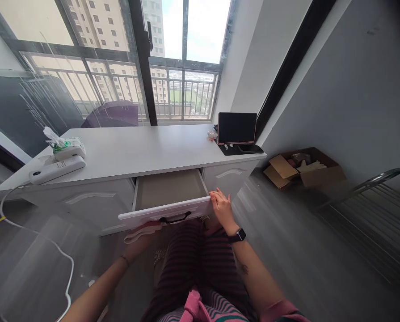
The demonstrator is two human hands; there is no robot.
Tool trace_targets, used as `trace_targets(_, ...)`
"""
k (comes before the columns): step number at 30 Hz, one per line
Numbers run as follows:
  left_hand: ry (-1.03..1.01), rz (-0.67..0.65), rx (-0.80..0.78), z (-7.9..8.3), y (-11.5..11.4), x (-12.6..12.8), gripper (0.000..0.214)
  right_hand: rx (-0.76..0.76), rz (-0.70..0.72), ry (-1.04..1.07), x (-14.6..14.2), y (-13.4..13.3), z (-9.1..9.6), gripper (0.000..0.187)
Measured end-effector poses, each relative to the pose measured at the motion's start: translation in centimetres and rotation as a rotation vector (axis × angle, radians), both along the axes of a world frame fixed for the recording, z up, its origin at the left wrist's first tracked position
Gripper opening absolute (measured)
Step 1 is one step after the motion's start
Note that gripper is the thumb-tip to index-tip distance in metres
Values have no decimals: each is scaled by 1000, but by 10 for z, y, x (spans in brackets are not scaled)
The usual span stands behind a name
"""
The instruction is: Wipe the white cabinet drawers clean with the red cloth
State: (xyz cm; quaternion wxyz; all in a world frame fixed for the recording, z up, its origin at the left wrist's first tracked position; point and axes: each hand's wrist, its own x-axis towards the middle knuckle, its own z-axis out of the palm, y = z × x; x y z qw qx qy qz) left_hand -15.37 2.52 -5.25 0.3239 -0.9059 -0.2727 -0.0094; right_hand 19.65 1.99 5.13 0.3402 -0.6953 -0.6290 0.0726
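A white drawer (169, 211) with a dark handle (176, 219) is pulled out of the cabinet, and its inside (169, 188) is bare. My right hand (222, 209), with a black watch on the wrist, grips the right end of the drawer front, its fingers at the top edge. Low at the drawer's left side, my left hand (145, 241) holds a folded pinkish cloth (140, 233) against the lower part of the front. The cloth and drawer front hide most of the left fingers.
On the white cabinet top (146, 147) are a tissue pack (67, 147), a white power strip (57, 170) and a dark-screened monitor (237, 128). A white cable (57, 246) trails across the floor at left. An open cardboard box (323, 176) and a metal rack (370, 214) stand right.
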Motion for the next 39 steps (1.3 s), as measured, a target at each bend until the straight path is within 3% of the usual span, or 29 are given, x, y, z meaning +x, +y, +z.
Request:
trace_targets(2, 235, -59, 231, 4, -1, -30, 68, 9, -8, -4, -1, 1, -2, 44)
trace_targets(3, 266, -74, 248, 8, -1, -42, 68, 14, -12, -5, -1, 1, -3, 44)
trace_targets(6, -26, -54, 1, 22, 4, -61, 66, 34, -32, -9, -3, 1, -5, 45)
trace_targets(8, -240, -48, -167, 34, 9, -52, 62, 52, -47, -11, -5, 2, -7, 45)
trace_targets(10, -362, -34, -247, 45, 13, -27, 59, 65, -59, -6, -6, 2, -7, 45)
trace_targets(12, -414, -101, -294, 55, 17, 11, 57, 69, -62, 8, -6, 2, -8, 45)
trace_targets(15, -394, -222, -293, 62, 20, 76, 60, 60, -57, 28, -5, 2, -7, 43)
trace_targets(18, -354, -240, -268, 65, 21, 129, 60, 38, -41, 37, -4, 2, -5, 41)
trace_targets(21, -339, -232, -251, 68, 22, 157, 57, 17, -23, 39, -3, 1, -2, 40)
trace_targets(23, -335, -235, -251, 70, 22, 160, 57, 14, -24, 38, -3, 0, -1, 40)
trace_targets(28, -341, -198, -203, 69, 20, 121, 56, 17, -38, 29, -5, -1, 0, 40)
trace_targets(35, -422, -21, -58, 55, 9, 8, 64, 90, -48, -10, -4, 3, -9, 41)
trace_targets(39, -523, 48, -51, 35, 5, -47, 61, 251, -93, -54, -25, -7, -19, 39)
